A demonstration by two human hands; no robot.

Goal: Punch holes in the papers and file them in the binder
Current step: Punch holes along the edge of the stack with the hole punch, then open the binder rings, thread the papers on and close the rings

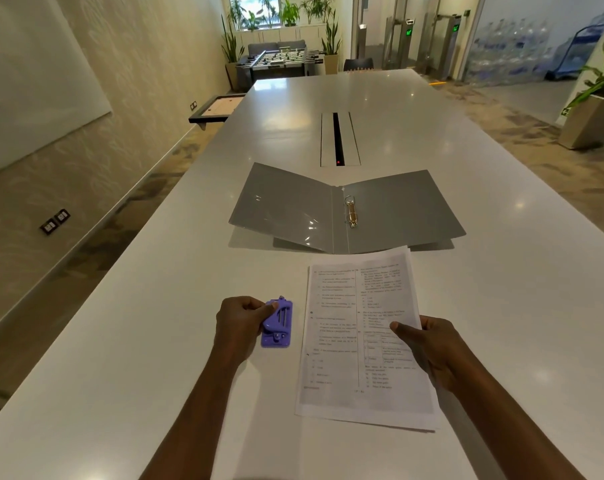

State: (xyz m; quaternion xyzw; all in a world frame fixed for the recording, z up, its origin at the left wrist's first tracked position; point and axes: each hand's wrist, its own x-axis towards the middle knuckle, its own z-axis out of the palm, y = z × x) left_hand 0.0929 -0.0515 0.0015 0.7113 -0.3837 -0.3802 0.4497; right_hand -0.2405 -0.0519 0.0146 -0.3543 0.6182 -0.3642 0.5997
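A thin stack of printed papers (349,341) lies on the white table (155,341) in front of me. My right hand (428,348) holds the stack at its right edge, thumb on top of the sheets. Left of the papers sits a small purple hole punch (277,323), and my left hand (239,322) grips it from the left with thumb and curled fingers. Beyond the papers a grey ring binder (390,209) lies open, its covers raised in a shallow V and its metal rings (351,211) shut at the spine.
A cable slot (338,138) is set into the table behind the binder. The table's left edge drops to the carpeted floor beside a wall. A foosball table (279,60), potted plants and glass gates stand far off.
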